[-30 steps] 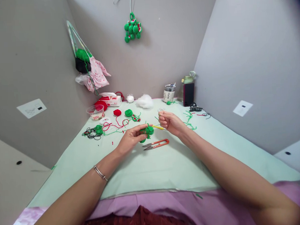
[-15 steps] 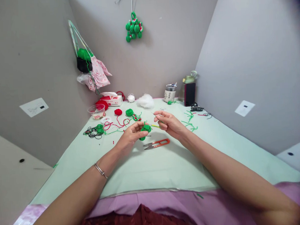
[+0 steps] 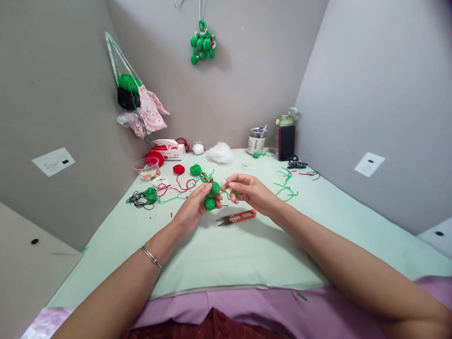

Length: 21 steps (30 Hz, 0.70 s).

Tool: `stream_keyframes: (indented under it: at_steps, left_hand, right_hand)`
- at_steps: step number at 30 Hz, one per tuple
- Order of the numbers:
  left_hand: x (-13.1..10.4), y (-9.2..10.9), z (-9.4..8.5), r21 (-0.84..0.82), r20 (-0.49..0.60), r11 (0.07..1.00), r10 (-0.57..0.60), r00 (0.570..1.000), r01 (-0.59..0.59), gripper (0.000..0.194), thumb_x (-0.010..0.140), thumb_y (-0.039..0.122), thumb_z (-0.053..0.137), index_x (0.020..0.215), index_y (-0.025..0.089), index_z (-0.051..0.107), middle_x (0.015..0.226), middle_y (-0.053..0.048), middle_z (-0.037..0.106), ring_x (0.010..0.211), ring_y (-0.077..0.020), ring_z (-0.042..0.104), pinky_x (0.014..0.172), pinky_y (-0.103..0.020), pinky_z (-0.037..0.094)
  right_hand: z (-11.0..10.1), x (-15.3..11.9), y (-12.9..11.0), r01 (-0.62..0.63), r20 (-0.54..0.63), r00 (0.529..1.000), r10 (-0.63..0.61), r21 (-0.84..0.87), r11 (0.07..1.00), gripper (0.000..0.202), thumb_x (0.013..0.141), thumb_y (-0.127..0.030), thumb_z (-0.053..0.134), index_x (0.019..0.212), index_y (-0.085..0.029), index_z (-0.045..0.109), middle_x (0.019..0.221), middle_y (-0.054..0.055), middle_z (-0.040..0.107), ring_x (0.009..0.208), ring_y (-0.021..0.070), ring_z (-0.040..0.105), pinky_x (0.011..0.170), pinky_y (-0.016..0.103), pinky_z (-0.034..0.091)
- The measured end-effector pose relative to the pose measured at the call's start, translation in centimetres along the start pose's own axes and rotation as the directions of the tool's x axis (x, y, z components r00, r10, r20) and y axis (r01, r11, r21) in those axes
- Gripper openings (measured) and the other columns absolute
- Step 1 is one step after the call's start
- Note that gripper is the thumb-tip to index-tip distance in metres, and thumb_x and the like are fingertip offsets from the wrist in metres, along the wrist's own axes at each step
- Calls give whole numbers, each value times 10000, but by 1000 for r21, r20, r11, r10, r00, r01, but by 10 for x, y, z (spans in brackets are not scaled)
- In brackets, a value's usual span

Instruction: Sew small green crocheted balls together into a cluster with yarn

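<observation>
My left hand is closed around a green crocheted piece with rounded, ball-like parts showing between the fingers. Just to its right, my right hand has its fingers pinched together. A yellow crochet hook shows among those fingers, mostly hidden. A thin needle-like tip also pokes out by the fingertips, too small to make out surely. Green yarn appears to run between the hands. Orange-handled thread snips lie on the table below them.
Red yarn, green yarn and tangled black cord lie at the left. White stuffing, a tissue box, a can and a dark phone-like slab line the back. Green yarn scraps lie right.
My left hand has turned the green piece, so its round balls now show. My right hand has shifted slightly left and down, and the hook now shows less.
</observation>
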<state>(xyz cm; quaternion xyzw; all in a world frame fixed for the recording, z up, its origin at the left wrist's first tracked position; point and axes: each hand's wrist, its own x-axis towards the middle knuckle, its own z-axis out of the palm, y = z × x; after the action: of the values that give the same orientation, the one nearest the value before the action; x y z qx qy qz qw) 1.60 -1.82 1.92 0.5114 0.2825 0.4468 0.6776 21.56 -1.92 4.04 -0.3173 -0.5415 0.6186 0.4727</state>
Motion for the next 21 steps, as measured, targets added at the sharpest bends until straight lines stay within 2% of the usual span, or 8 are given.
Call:
stream_keyframes:
  at_steps: [4,7,9,13,16,18,21]
  left_hand:
    - [2,-7,3,80,-32,997,12,999,-10,443,852,588,605,867,148,647,906,-74,697,791,-160,649,709,-262,493]
    - [2,-9,5,43,-68,998,50,996,-47,415,798,551,695,788,153,578,835,-53,671,792,-163,645,728,-279,506]
    - [1,-8,6,25,-82,999,44,996,-42,399,765,509,748,829,166,555,809,-25,655,746,-149,638,725,-292,515]
    - [-2,-4,6,47,-9,999,6,1000,-5,428,795,478,732,1095,208,591,858,-20,657,735,-141,622,718,-303,523]
    - [-1,-4,4,65,24,997,-29,999,28,361,812,498,705,972,178,656,868,-39,652,772,-144,612,739,-284,505]
    - [1,-3,1,74,-28,997,-22,999,24,332,813,492,707,888,171,673,890,-39,653,808,-136,605,759,-256,482]
    - [4,-1,-4,63,-111,998,14,994,-7,297,809,458,723,881,171,695,916,-27,648,817,-113,573,743,-212,459]
  right_hand:
    - [7,-1,3,-27,60,998,26,15,1000,257,729,-366,814,843,-182,675,807,19,710,735,136,683,697,262,534]
    - [9,-1,5,-32,46,998,31,25,999,271,715,-372,826,832,-178,676,818,28,716,791,154,692,747,283,540]
    - [8,-1,6,-30,44,999,30,19,999,270,720,-376,821,841,-179,681,826,32,719,807,157,690,761,289,539]
    - [4,-1,7,-13,37,999,13,-6,1000,232,737,-363,805,852,-188,705,774,10,689,751,128,647,723,264,518]
    - [2,1,7,15,-31,999,-16,-24,1000,213,719,-348,812,846,-198,730,751,-5,654,714,109,595,667,237,482]
    - [1,2,6,39,-79,996,-42,-35,999,209,704,-345,818,839,-205,741,762,-8,645,710,105,569,656,236,466]
    - [1,3,5,66,-116,990,-74,-68,995,211,687,-349,822,828,-209,749,771,-8,640,669,98,515,631,241,437]
